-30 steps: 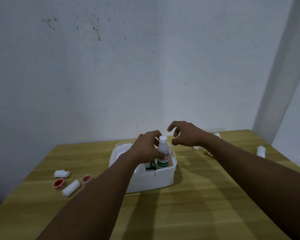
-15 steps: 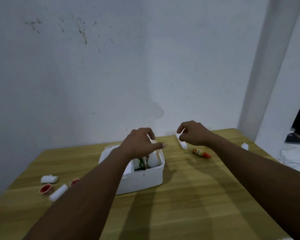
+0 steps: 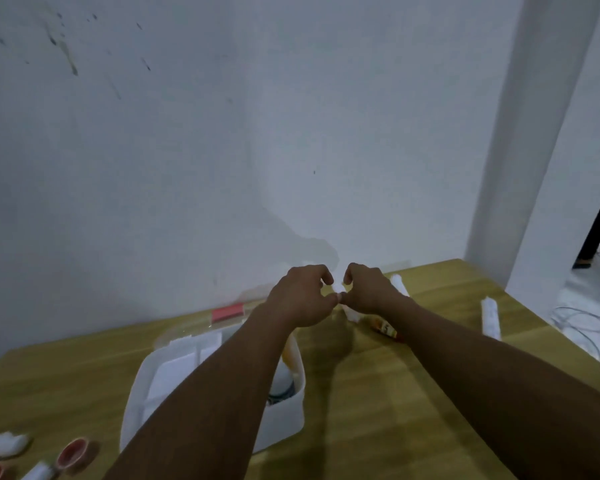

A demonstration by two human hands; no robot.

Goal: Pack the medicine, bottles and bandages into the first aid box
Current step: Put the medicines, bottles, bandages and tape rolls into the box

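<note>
My left hand (image 3: pixel 300 299) and right hand (image 3: pixel 368 289) meet past the box (image 3: pixel 284 415), fingers curled around one small white roll (image 3: pixel 338 289). The box sits mid-bench (image 3: pixel 395 393), open, with bare wood to its right. Two white rolls (image 3: pixel 489 317) lie near the bench's right edge; two red-cored tape rolls (image 3: pixel 72 452) lie front-left.

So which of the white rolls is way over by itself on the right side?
The white roll lying alone near the table's right edge. The other rolls sit by the hands or at the table's front left corner, beside the red tape rings.
</note>
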